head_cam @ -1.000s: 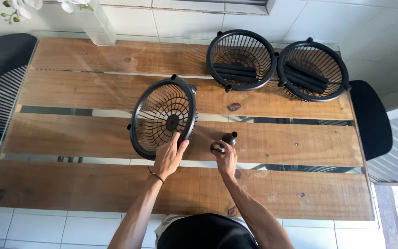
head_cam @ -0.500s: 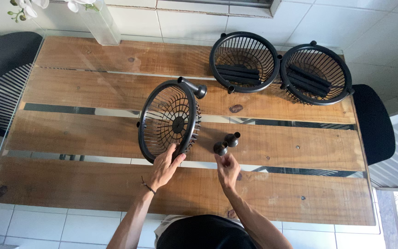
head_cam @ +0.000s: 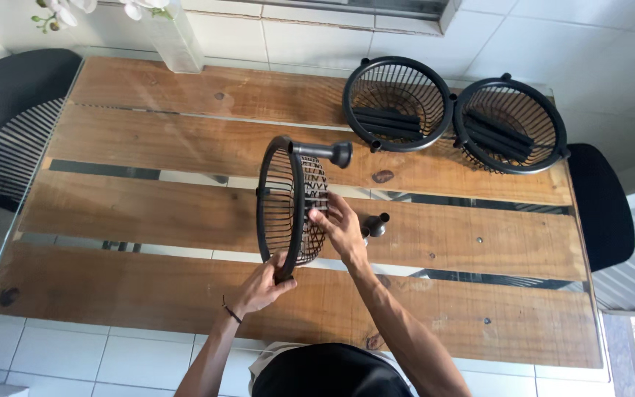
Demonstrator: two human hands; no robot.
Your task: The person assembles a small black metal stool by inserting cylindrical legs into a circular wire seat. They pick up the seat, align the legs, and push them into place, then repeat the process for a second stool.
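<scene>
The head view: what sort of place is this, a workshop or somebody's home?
Most likely a home dining area. A long wooden table stands on a white tiled floor, with black chairs at its ends and a vase of white flowers by the wall. Nothing looks like a workshop.

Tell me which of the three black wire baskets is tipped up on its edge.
The wire basket held by both hands, near the table's middle, with a short leg sticking out at its top. The two baskets at the far edge sit flat, each holding black rods.
</scene>
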